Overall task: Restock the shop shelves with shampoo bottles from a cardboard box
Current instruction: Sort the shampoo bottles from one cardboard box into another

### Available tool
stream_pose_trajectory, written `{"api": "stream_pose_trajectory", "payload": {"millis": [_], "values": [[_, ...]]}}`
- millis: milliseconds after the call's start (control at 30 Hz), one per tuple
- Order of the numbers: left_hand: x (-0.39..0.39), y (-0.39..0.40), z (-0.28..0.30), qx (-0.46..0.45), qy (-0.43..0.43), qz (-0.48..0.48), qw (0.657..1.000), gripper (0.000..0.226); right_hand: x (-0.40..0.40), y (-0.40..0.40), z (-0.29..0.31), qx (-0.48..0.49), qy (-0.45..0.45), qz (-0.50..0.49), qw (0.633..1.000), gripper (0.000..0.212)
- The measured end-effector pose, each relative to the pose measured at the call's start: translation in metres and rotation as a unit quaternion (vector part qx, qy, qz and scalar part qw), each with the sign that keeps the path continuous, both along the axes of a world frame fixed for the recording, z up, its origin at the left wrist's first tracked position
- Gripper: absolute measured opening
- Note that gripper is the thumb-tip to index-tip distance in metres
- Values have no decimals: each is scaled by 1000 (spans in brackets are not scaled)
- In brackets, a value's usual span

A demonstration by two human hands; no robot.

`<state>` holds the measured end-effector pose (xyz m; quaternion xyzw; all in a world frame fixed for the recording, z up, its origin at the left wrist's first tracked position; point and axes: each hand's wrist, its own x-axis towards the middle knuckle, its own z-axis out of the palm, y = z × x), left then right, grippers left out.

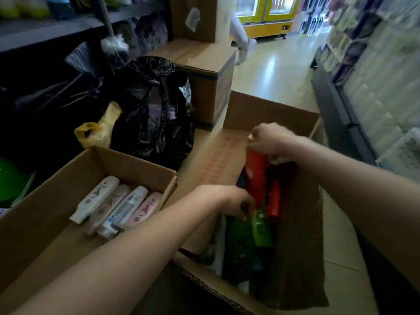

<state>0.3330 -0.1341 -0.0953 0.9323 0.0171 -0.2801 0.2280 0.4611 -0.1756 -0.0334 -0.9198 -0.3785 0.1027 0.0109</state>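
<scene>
Red print runs along the inner flap of the open cardboard box [218, 160], too blurred to read. The right hand [270, 138] has its grip clamped on a red bottle [255, 176] standing in it; the left hand [231, 201] curls onto a green bottle [261, 228] just below. Pale bottles [118, 205] lie in a second box [45, 223] beside.
</scene>
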Motion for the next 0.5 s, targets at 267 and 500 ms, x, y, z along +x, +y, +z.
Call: {"api": "stream_pose_trajectory", "payload": {"millis": [267, 500], "values": [[16, -28, 0, 221, 24, -34, 974, 48, -4, -12, -34, -255, 114, 19, 960, 32], [2, 9, 31, 413, 6, 135, 901, 50, -10, 27, -8, 154, 44, 22, 987, 28]]}}
